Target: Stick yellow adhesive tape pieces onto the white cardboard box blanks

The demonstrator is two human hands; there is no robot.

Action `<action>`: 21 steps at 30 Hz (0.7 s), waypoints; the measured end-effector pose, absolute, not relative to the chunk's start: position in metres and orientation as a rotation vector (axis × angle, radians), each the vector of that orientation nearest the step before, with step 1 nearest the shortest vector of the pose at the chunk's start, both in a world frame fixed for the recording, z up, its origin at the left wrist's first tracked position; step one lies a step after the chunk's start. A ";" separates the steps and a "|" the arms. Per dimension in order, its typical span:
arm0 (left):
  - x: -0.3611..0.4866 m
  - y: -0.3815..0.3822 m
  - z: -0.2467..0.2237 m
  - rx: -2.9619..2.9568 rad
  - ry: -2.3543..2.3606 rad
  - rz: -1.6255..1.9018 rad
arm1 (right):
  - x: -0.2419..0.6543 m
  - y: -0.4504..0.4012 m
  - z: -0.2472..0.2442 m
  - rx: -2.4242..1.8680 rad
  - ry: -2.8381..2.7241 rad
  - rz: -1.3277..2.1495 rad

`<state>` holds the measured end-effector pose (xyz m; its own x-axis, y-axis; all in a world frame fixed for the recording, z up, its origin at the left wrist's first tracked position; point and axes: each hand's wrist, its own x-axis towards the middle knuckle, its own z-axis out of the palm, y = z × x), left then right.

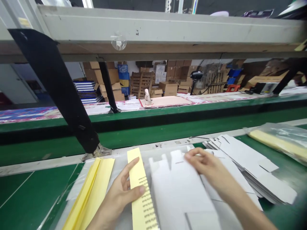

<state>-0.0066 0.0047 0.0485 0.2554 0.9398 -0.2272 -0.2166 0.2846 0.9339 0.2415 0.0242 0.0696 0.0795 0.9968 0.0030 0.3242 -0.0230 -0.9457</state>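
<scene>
My left hand (122,190) grips a narrow strip of yellow paper (137,204) between thumb and fingers, with rows of dark print along its right edge. To the right of it stands a white cardboard box (178,188) with small tabs at its top, slightly blurred. My right hand (203,166) pinches the upper right corner of this box. Left of my left hand lie folded yellow papers (92,191). Flat white box blanks (249,159) are stacked beyond my right hand.
A green bench (31,191) carries everything. A plastic bag with yellow papers (280,143) lies at the far right. A black post (64,92) supports a shelf beam (153,27) overhead. Behind runs a green ledge (144,124), with brown cartons (168,88) farther back.
</scene>
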 end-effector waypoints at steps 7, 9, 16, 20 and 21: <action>0.002 -0.003 0.047 1.003 0.917 0.941 | 0.352 0.042 0.061 -1.999 -1.327 0.393; 0.006 -0.005 0.045 1.016 0.884 0.930 | 0.346 0.040 0.055 -2.078 -1.439 0.125; 0.014 -0.009 0.033 1.041 0.804 0.921 | 0.212 -0.001 0.058 -1.527 -1.817 0.750; 0.014 -0.009 0.032 1.106 0.859 0.901 | 0.172 -0.009 0.055 -1.500 -1.838 0.939; 0.014 -0.009 0.033 1.111 0.865 0.896 | 0.169 -0.008 0.053 -1.510 -1.824 0.943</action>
